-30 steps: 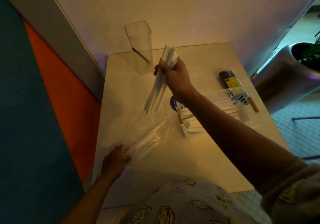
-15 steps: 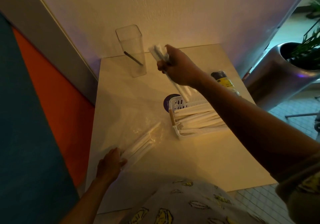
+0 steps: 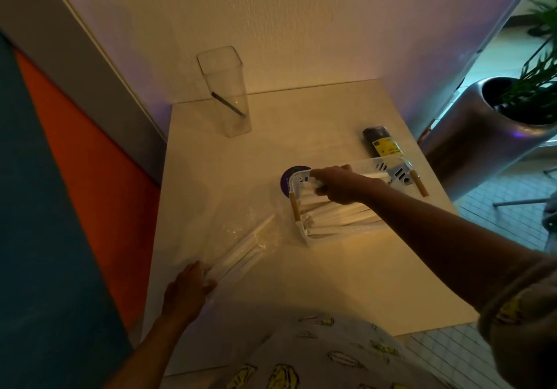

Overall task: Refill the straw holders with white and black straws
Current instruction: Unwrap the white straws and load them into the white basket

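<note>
A white slotted basket [image 3: 391,164] with wooden handles lies mid-table and holds several white wrapped straws [image 3: 334,217]. My right hand [image 3: 337,185] is down inside the basket's left part, its fingers curled round a bunch of those straws. At the table's near left corner my left hand [image 3: 188,289] grips the end of a clear plastic bag [image 3: 241,235] with white straws inside, lying flat. A tall clear square holder [image 3: 224,93] stands at the back left with one black straw [image 3: 227,103] leaning in it. A pack of black straws [image 3: 381,143] with a yellow label lies at the back right.
The white table [image 3: 301,268] sits in a corner against a textured wall; an orange and blue panel runs along its left. A purple round sticker [image 3: 291,176] shows beside the basket. A metallic planter [image 3: 488,135] with a plant stands off the right edge.
My right hand has come down from above the table, carrying the bunch of white straws, into the basket. My left hand has stayed on the bag.
</note>
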